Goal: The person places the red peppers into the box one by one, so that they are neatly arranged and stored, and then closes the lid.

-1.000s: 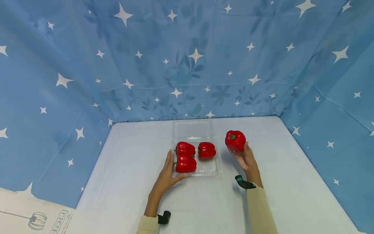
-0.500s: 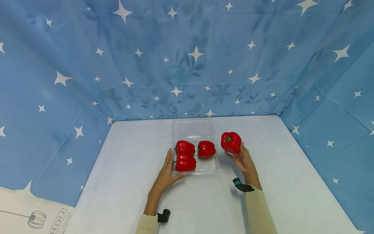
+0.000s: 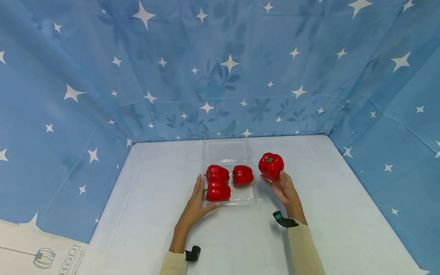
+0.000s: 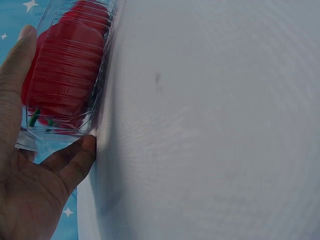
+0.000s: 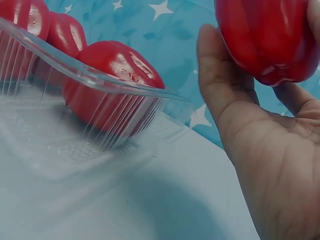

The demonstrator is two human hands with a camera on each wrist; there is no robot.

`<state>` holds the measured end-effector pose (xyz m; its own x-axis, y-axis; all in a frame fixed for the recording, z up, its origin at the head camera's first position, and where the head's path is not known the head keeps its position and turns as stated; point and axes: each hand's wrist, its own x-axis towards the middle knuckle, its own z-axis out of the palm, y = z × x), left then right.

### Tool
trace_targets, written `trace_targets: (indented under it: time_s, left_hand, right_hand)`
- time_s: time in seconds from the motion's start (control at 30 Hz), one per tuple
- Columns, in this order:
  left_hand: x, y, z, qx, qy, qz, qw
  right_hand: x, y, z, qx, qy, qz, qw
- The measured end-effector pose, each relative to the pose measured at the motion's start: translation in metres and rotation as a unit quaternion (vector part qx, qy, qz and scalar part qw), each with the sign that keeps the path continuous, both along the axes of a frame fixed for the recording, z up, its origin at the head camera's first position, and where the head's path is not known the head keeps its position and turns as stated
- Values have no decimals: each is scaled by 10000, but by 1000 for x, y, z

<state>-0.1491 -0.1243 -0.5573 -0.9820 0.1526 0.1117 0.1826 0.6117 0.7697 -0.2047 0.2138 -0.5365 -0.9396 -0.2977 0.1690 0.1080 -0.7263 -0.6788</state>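
A clear plastic clamshell container [image 3: 242, 196] lies with its lid [image 3: 226, 150] laid back on the far side. Two red bell peppers [image 3: 218, 191] fill its left part, and another bell pepper [image 3: 243, 175] sits at the back right. At the container's near left corner rests my left hand [image 3: 195, 208], fingers straight along the left side and thumb along the front. My right hand [image 3: 286, 193] grips a further red bell pepper [image 3: 271, 166] above the table, right of the container, its green stem towards me. The right wrist view shows this pepper [image 5: 270, 40] above the palm, apart from the container wall.
The container stands on a white-covered table [image 3: 144, 214]. Blue star-patterned curtains [image 3: 220, 76] hang behind the table and along both sides. A patterned pale cloth [image 3: 44, 252] shows at the lower left. Black bands with camera mounts sit on both wrists.
My right hand has moved a little left with the bell pepper, closer to the container. The pepper has tilted slightly in the last half second. The left hand stays at the container.
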Motion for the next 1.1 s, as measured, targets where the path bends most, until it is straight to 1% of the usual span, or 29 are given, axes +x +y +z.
trace_targets:
  time_s: [0.13, 0.23, 0.33, 0.4, 0.43, 0.5, 0.6, 0.7, 0.73, 0.77, 0.87, 0.93, 1.1]
  left_hand:
    - [0, 0, -1, 12, -45, -13, 10000]
    - [0, 0, -1, 54, -38, -37, 10000]
    - [0, 0, -1, 90, -7, -50, 9999]
    - [-1, 0, -1, 117, 14, -64, 9999]
    - [-1, 1, -2, 129, 27, -67, 9999]
    - [-1, 1, -2, 156, 66, -81, 9998]
    - [-1, 1, -3, 180, 140, -103, 9997]
    - [-1, 1, -2, 205, 167, -114, 9996]
    - [-1, 1, -2, 199, 177, -109, 9996]
    - [0, 1, -2, 185, 195, -116, 9996]
    - [0, 1, -2, 165, 141, -92, 9997]
    - [0, 1, -2, 121, 100, -73, 9999]
    - [0, 1, -1, 9, 104, -48, 9999]
  right_hand:
    - [3, 0, 3, 332, 161, 72, 9993]
    - [5, 1, 7, 786, 268, 37, 9965]
    - [5, 1, 12, 1353, 345, -98, 9902]
    - [6, 1, 14, 1924, 434, -201, 9801]
    - [6, 0, 16, 2201, 453, -247, 9741]
    - [7, -3, 19, 2826, 610, -296, 9568]
    - [12, -9, 27, 3826, 1041, -327, 9175]
    - [18, -19, 37, 4493, 1476, -370, 8803]
    - [20, -22, 40, 4649, 1556, -386, 8707]
    - [22, -25, 42, 4776, 1600, -414, 8629]
    - [26, -32, 42, 5041, 1628, -475, 8468]
    - [26, -35, 36, 5220, 1552, -527, 8371]
    - [21, -37, 16, 5694, 1502, -598, 8060]
